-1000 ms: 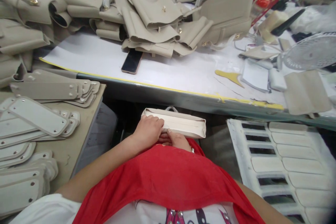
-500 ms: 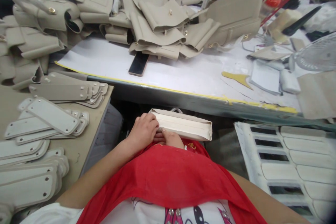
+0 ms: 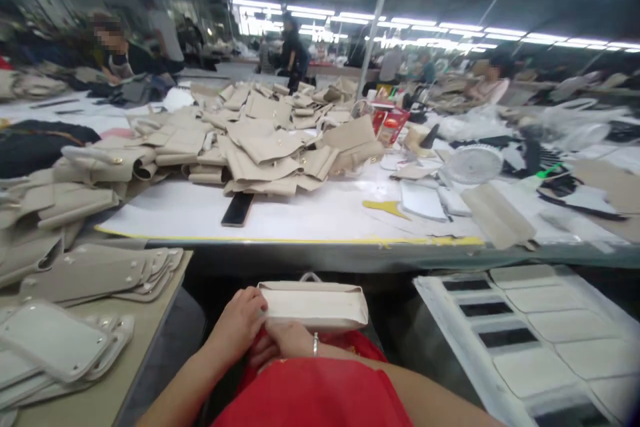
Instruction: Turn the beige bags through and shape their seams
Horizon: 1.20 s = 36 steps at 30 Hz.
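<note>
A beige handbag (image 3: 313, 307) rests at my lap, a long cream rectangular face with raised edges turned up and a loop of handle showing behind it. My left hand (image 3: 243, 317) is closed on its left end, fingertips over the edge. Close beside it, my right hand (image 3: 287, 340) grips the near left edge, thumb on top and fingers curled under. The bag's underside and part of my right fingers are hidden.
Left, a board (image 3: 163, 320) carries stacked studded panels (image 3: 85, 273). Ahead, the white table (image 3: 300, 220) bears a phone (image 3: 237, 209), heaped beige bag pieces (image 3: 265, 147) and a yellow template (image 3: 385, 207). Cream panels (image 3: 530, 303) lie on a rack at right. Several people work farther back.
My view has tilted up, bringing the room and other people into sight. My right hand has shifted left along the bag's near edge; both hands still hold the bag.
</note>
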Each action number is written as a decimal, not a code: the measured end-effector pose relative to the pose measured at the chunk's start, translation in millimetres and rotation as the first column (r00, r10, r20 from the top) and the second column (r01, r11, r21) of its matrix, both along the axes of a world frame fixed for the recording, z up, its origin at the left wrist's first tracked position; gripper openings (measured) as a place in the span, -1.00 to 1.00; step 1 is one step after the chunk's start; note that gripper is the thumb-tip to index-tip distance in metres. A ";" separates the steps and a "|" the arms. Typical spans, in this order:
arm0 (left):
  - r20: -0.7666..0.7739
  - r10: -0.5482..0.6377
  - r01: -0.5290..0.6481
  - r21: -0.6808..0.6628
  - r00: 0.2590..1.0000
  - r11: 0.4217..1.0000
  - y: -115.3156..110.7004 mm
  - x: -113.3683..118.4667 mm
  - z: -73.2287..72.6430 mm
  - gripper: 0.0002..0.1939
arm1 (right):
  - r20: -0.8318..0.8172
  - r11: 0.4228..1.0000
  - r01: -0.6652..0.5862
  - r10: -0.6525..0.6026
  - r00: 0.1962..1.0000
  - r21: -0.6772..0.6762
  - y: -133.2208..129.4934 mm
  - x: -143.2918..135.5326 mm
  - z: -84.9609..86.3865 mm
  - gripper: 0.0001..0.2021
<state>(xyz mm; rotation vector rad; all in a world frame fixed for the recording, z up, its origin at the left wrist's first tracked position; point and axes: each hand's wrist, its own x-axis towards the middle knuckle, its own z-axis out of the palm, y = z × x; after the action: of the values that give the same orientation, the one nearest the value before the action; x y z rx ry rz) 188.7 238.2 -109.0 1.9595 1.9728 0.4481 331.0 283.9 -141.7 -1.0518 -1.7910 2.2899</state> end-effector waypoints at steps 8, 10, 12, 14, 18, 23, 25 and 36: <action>-0.042 -0.046 0.056 0.257 0.998 0.965 3.3 2.4 -34.1 -0.74 | -0.304 0.945 -0.081 -0.020 0.953 -0.315 31.3 112.0 56.0 -0.61; -0.089 -0.080 0.101 0.270 0.993 0.957 13.2 15.9 -34.7 -0.62 | -0.253 0.934 0.140 -0.230 0.940 -0.329 50.1 137.8 60.9 -0.63; -0.142 -0.139 0.170 0.239 0.980 0.956 25.1 35.4 -32.8 -0.50 | -0.120 0.918 0.374 -0.389 0.913 -0.130 81.7 158.2 61.6 -0.64; -0.188 -0.226 0.258 0.170 0.956 0.951 37.1 57.1 -32.8 -0.36 | 0.072 0.842 0.463 -0.499 0.864 0.278 125.4 172.2 60.8 -0.64; -0.260 -0.291 0.319 0.069 0.921 0.945 53.8 88.3 -45.8 -0.09 | 0.278 0.597 0.309 -0.690 0.668 0.741 225.8 182.9 57.9 -0.68; -0.329 -0.251 0.319 0.171 0.910 0.932 59.4 89.0 -74.9 -0.12 | 0.343 0.472 0.190 -0.814 0.468 0.861 318.3 178.7 42.2 -0.46; -0.361 -0.220 0.315 0.232 0.906 0.920 60.0 86.7 -83.0 -0.19 | 0.398 0.495 0.136 -0.810 0.431 0.858 340.6 172.7 31.3 -0.43; -0.210 -0.347 0.306 -0.201 0.914 0.930 88.4 119.5 -42.7 0.04 | 0.516 0.393 -0.354 -0.469 0.717 0.849 332.8 155.9 -3.9 -0.57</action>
<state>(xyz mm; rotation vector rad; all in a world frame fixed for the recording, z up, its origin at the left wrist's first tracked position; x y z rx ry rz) 308.2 326.6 -151.7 2.2642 1.6934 -0.0420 487.0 616.7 -145.6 -1.6767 -2.5951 0.3290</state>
